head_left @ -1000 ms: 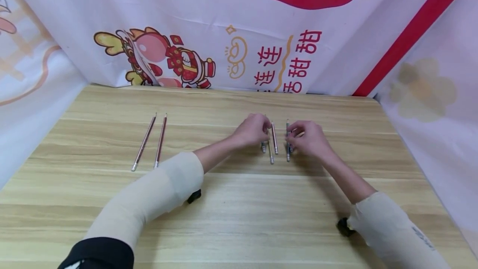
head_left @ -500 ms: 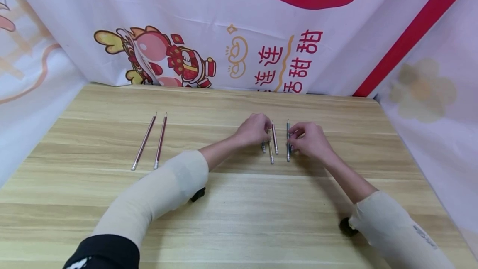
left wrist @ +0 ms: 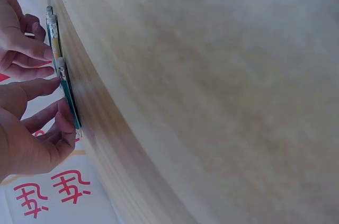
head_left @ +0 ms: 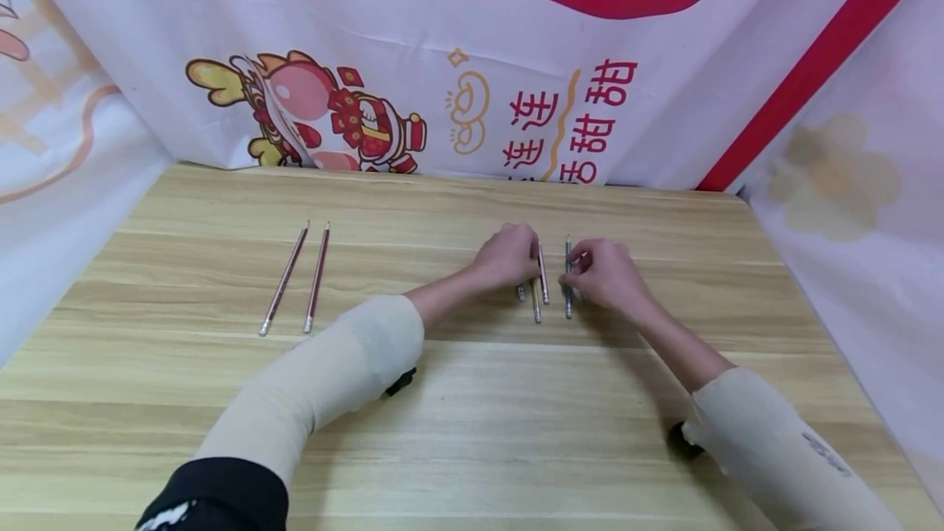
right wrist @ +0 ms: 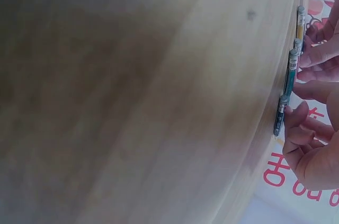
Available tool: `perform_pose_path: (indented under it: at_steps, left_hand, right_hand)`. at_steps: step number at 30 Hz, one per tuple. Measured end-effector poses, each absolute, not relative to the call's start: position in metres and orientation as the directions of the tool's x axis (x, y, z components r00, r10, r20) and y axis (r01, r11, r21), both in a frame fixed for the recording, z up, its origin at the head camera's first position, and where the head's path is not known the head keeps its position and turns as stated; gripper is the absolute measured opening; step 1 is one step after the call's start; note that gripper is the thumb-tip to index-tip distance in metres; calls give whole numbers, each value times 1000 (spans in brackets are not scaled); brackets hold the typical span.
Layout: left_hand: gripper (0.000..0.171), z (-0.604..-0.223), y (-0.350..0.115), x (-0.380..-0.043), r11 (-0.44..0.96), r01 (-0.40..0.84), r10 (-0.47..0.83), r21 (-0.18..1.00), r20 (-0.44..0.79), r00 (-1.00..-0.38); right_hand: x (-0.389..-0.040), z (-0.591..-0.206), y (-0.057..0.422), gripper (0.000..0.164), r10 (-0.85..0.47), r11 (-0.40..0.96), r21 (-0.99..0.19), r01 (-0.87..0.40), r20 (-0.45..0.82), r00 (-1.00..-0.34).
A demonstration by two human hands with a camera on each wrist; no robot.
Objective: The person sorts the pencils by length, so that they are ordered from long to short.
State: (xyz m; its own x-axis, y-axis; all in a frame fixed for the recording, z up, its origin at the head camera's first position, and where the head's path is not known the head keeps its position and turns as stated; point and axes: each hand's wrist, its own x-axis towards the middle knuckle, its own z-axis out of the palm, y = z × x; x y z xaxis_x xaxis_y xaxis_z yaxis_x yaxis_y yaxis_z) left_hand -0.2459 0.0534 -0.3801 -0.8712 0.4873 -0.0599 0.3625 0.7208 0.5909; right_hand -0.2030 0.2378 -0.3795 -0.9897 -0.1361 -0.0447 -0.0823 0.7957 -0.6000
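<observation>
Both hands are low over several pencils at the middle right of the head view. My left hand [head_left: 509, 254] reaches over the left group, its thumb beside a yellow pencil [head_left: 537, 311] and a red pencil [head_left: 544, 289]. In the left wrist view, the left thumb and fingers stand apart, tips close to a green pencil [left wrist: 69, 97]. My right hand [head_left: 606, 273] bends over a blue-green pencil [head_left: 569, 308], thumb reaching across it. In the right wrist view, its thumb is close to that pencil, and its separated, bent fingers are beside a dark pencil [right wrist: 280, 118].
Two red pencils [head_left: 319, 277] lie side by side on the left of the wooden table [head_left: 472, 433], white ends towards me. A printed white-and-red cloth [head_left: 413, 15] hangs along the back edge, and more cloth flanks both sides.
My left hand has shifted slightly right, its thumb now further over the yellow and red pencils. The right thumb has reached a little further left across the blue-green pencil.
</observation>
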Motion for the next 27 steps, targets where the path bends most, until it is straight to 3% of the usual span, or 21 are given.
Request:
perform_pose_path:
  at_steps: [8, 27]
  left_hand:
    - [26, -382, 58, -247, 742, 363, 471, 563, -54, -880]
    - [32, -381, 65, -248, 765, 351, 440, 540, -42, -897]
  right_hand:
    - [-206, -382, 234, 21, -128, 815, -574, -84, -38, -991]
    - [-212, -379, 227, 32, -51, 838, -545, 17, -110, -993]
